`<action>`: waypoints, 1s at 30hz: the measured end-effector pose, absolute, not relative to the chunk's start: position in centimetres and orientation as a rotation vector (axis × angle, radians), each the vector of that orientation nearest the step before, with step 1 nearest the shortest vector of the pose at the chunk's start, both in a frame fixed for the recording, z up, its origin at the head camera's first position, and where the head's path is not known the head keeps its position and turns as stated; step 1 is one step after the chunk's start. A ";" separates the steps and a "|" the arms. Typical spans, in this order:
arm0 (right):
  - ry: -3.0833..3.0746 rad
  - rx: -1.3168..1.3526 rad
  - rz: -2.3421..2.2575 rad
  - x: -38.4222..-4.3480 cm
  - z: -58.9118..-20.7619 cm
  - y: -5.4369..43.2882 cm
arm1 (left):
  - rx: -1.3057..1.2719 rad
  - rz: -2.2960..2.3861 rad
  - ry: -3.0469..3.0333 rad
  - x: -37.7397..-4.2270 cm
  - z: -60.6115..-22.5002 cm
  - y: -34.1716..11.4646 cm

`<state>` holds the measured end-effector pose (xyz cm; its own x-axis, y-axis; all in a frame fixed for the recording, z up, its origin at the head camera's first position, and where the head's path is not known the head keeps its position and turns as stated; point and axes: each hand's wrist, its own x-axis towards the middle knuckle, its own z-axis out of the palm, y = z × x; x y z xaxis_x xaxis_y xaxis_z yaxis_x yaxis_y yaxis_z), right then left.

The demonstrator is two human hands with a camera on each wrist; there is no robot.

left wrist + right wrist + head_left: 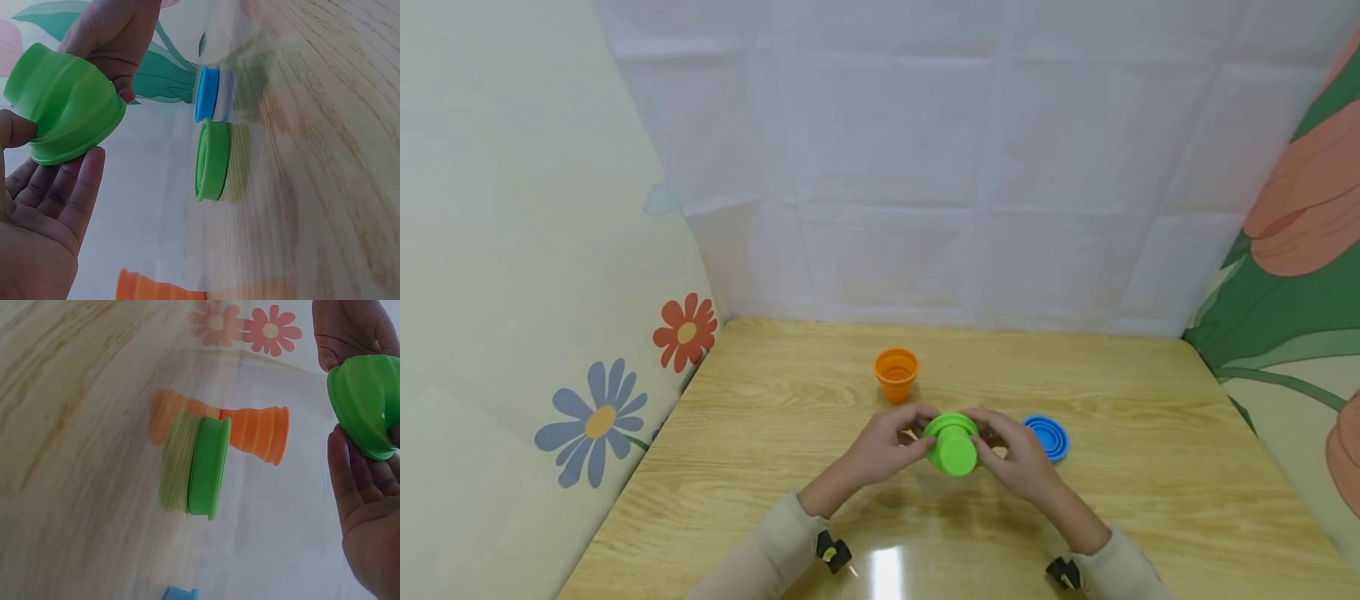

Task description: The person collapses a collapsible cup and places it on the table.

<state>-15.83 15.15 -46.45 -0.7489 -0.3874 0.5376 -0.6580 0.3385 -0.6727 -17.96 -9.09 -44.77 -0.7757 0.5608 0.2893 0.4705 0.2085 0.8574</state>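
Both hands grip a green collapsible silicone cup (957,452) above the table, its base turned toward the head camera. My left hand (883,446) holds one side, with the thumb pressed into the cup wall and the fingers against the rim in the left wrist view. The right hand (1018,460) grips the opposite side, and the wall is dented and bent between the thumbs. A second green cup (212,160), folded flat, lies on the table below; the hands and held cup hide it in the head view.
An orange cup (896,377), fully extended, stands upright beyond the left hand. To the right of the right hand lies a blue cup (1048,438), folded flat. The wooden table (760,392) meets a white cloth backdrop (880,167) at its far edge, with flower-printed panels at both sides.
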 end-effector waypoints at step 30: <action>-2.374 0.735 1.865 -16.0 -46.6 15.4 | 0.868 1.751 2.309 -17.9 -45.3 -9.1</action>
<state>-16.00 15.35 -46.63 -0.8874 -0.3408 0.3106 -0.3824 0.1677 -0.9086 -17.95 -9.15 -45.33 -0.8291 0.5040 0.2419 0.3689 0.1682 0.9141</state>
